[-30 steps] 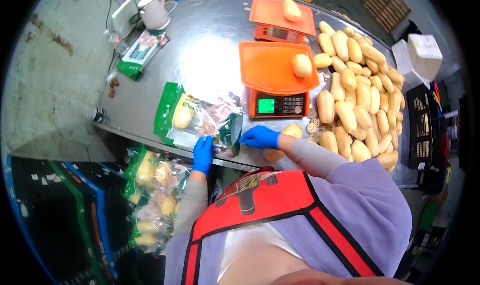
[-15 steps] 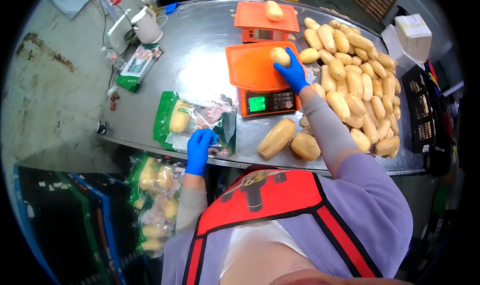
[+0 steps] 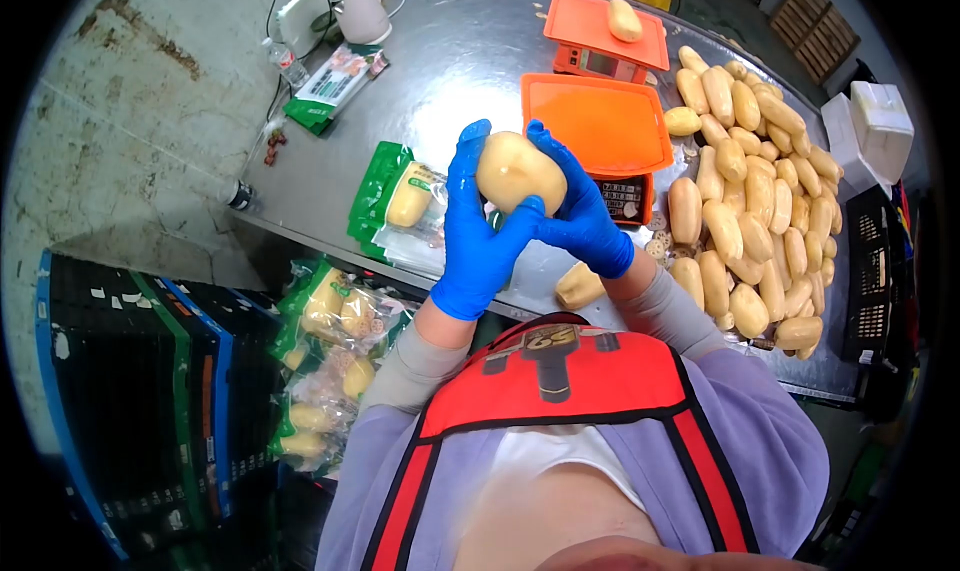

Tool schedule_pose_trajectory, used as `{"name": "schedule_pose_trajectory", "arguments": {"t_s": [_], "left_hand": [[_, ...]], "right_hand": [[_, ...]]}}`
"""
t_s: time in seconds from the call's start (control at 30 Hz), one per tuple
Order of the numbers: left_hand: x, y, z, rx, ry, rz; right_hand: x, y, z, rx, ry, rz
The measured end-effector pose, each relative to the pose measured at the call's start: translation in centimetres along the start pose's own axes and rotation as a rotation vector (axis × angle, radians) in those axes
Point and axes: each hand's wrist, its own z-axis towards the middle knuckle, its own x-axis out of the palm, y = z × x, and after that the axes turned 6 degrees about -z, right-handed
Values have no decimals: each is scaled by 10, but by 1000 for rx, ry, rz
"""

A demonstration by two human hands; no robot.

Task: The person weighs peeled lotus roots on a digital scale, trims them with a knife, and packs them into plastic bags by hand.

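A pale, rounded lotus root (image 3: 520, 174) is held up between my blue-gloved hands, above the near part of the metal table. My left hand (image 3: 476, 246) cups its left side, and my right hand (image 3: 588, 221) wraps the right and lower side. Behind them stands the nearer orange scale (image 3: 595, 121), its tray bare and its display covered by my right hand. Left of my hands lies a green and clear plastic bag (image 3: 372, 196) with a lotus root (image 3: 409, 197) in it. Below my right wrist another lotus root (image 3: 579, 286) rests on the table.
A large pile of lotus roots (image 3: 757, 211) covers the table's right side. A second orange scale (image 3: 600, 31) carries one lotus root (image 3: 625, 20). Filled bags (image 3: 325, 371) sit below the front edge, beside dark crates (image 3: 110, 371). A kettle (image 3: 360, 11) stands far left.
My right hand has brought the lotus root from over the nearer scale toward me. My left hand has left the bag and risen to the lotus root. The view has shifted.
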Motion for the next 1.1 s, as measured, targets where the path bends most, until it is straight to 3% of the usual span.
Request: {"name": "schedule_pose_trajectory", "arguments": {"t_s": [0.27, 0.33, 0.4, 0.47, 0.6, 0.8, 0.87, 1.0, 1.1], "left_hand": [[14, -6, 1, 131, -200, 29], [8, -3, 2, 37, -285, -181], [-3, 0, 6, -38, -288, -229], [-6, -1, 6, -114, -319, -262], [-9, -3, 4, -199, -324, -337], [-16, -9, 0, -173, -183, -311], [-10, -26, 0, -210, -15, 30], [-21, -9, 5, -274, 29, -216], [-17, 0, 4, -314, 27, -341]], "right_hand": [[15, 11, 0, -63, 0, -125], [17, 9, 0, -73, 1, -118], [17, 9, -1, -81, 0, -112], [17, 12, -2, 57, -13, -9], [17, 13, -3, 55, -22, -29], [15, 13, -3, 104, -32, 2], [13, 9, -4, -8, -71, -209], [8, 18, -6, -37, -90, -327], [4, 22, -12, 31, -115, -247]]}}
